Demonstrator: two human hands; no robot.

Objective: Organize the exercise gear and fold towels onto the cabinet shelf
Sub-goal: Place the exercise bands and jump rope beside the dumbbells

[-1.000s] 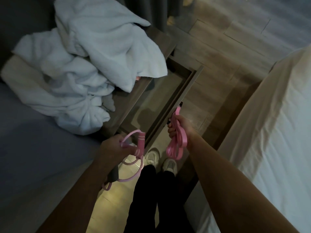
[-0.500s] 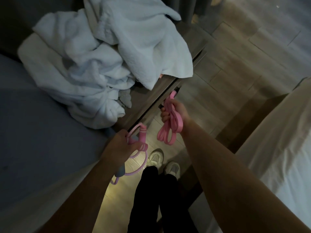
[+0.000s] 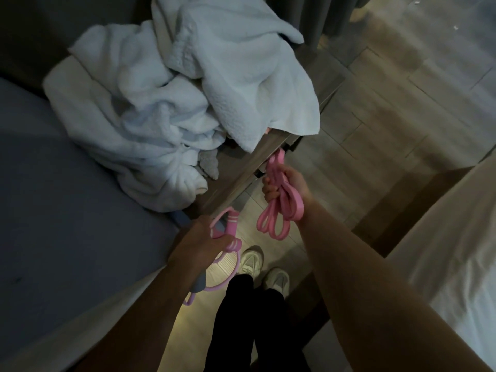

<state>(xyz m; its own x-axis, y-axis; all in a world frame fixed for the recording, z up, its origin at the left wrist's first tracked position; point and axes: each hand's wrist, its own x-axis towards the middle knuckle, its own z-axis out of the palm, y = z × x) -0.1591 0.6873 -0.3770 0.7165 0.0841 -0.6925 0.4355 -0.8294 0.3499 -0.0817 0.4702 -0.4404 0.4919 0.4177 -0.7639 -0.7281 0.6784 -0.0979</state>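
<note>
A heap of crumpled white towels [image 3: 171,103] covers the top of a dark wooden cabinet [image 3: 241,167] and spills onto the bed at left. My right hand [image 3: 284,183] is shut on a bundle of flat pink resistance bands [image 3: 276,210], held against the cabinet's front edge with loops hanging below. My left hand [image 3: 201,242] grips a pink tube exerciser with foam handles [image 3: 230,232], its loops dangling toward the floor beside the cabinet's near corner.
A bed with a grey-blue cover [image 3: 67,210] lies at left, a white-sheeted bed [image 3: 442,251] at right. Between them is wood-plank floor [image 3: 389,116], with my legs and pale shoes [image 3: 252,261] below. Dark curtains [image 3: 322,17] hang beyond the cabinet.
The cabinet drawer, open a second ago, is now shut under my right hand. The view has shifted so the towels and cabinet sit further right. Both hands still hold their pink gear.
</note>
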